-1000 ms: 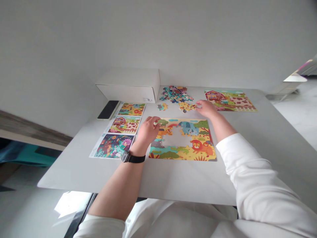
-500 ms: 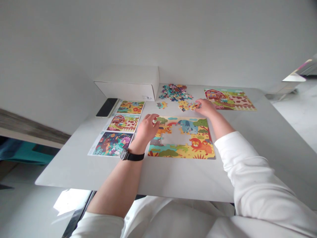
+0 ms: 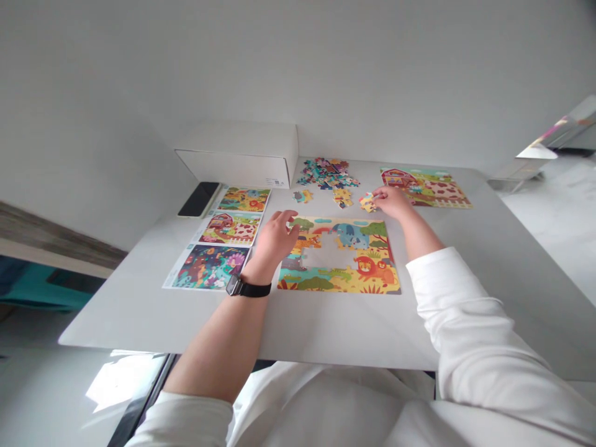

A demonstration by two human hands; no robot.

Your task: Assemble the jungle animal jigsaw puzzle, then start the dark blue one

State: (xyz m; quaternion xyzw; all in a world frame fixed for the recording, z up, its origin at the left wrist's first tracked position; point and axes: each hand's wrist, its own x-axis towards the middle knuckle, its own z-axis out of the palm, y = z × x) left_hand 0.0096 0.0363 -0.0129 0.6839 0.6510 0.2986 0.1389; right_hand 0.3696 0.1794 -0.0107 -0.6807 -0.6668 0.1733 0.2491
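An animal jigsaw puzzle (image 3: 372, 270) lies flat in front of me, with lions, elephants and a crocodile around a gap in its middle. Over its upper left corner rests my left hand (image 3: 276, 239), fingers apart and slightly curled, holding nothing. Beyond the puzzle's upper right, my right hand (image 3: 391, 200) pinches a yellow puzzle piece (image 3: 367, 202) at its edge. Another yellow piece (image 3: 343, 198) lies to the left of it. Farther left is a teal and yellow piece (image 3: 302, 196). Behind these sits a heap of mixed puzzle pieces (image 3: 328, 172).
A finished farm puzzle (image 3: 447, 188) lies at the right rear. On the left, a sheet with three pictures (image 3: 212, 267) lies near a dark phone (image 3: 199, 199). A white box (image 3: 233, 166) stands against the wall. The table's front edge runs close to my body.
My right hand has drawn a yellow piece slightly rightward, apart from the other yellow piece. My left hand has stayed almost where it was. The view has shifted a little.
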